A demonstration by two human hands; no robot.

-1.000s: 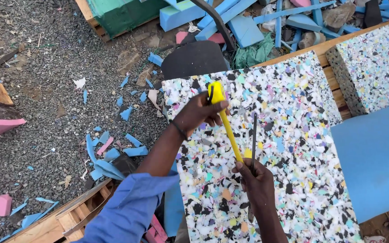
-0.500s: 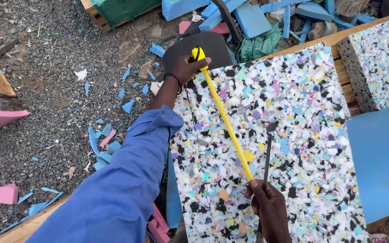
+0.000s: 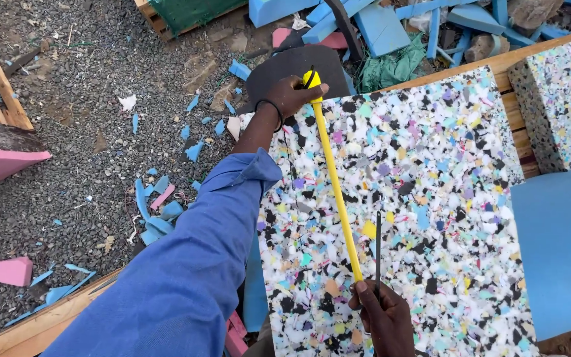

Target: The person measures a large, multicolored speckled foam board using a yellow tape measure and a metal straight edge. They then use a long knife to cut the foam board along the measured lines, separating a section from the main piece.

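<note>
A large multicoloured speckled foam slab point(image 3: 424, 192) lies in front of me. Across it runs a yellow measuring tape point(image 3: 336, 188), stretched from the far edge toward me. My left hand point(image 3: 292, 96), in a blue sleeve, holds the tape's case at the slab's far left corner. My right hand point(image 3: 384, 320) pins the tape's near end on the foam and also holds a thin dark blade point(image 3: 378, 248) that points away from me, parallel to the tape.
A blue foam sheet point(image 3: 560, 248) lies at the right, a second speckled block point(image 3: 563, 99) behind it. Gravel ground point(image 3: 87, 132) at left carries blue and pink foam offcuts point(image 3: 160, 211). A black foam piece point(image 3: 299, 63) and blue scraps point(image 3: 378, 26) lie beyond.
My left hand has pulled the tape case further away, from mid-slab to the far corner, lengthening the tape. My right hand stayed near me with the blade.
</note>
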